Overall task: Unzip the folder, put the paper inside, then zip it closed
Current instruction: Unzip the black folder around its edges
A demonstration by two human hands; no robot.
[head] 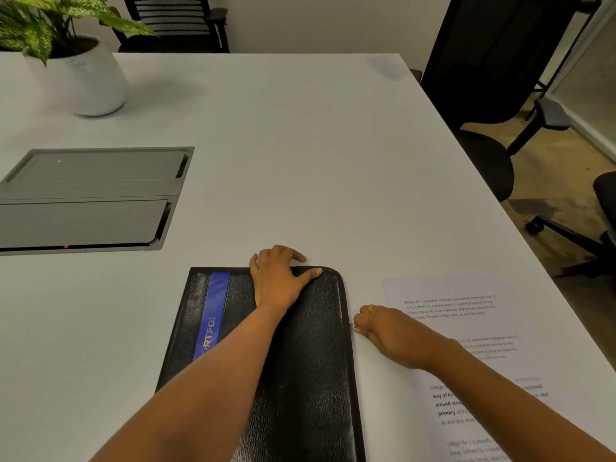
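The black folder point(300, 361) lies flat on the white table point(283, 161) just in front of me, its near end running out of view and its rounded far right corner well inside the table's right edge. My left hand point(278, 281) is spread flat on the folder's far edge, fingers curled over it, thumb stretched right. My right hand point(386, 328) is pressed together at the folder's right edge, fingertips pinching the small metal zipper pull point(352, 325) about midway along that side. The printed paper point(466, 361) lies to the right of the folder, partly under my right forearm, close to the table's right edge. Far of the folder the table is bare and wide. At the left a grey hatch point(93, 198) is set into the surface; a white pot with a leafy plant point(80, 75) stands far left. Black chairs point(493, 95) stand beyond the right and far edges.
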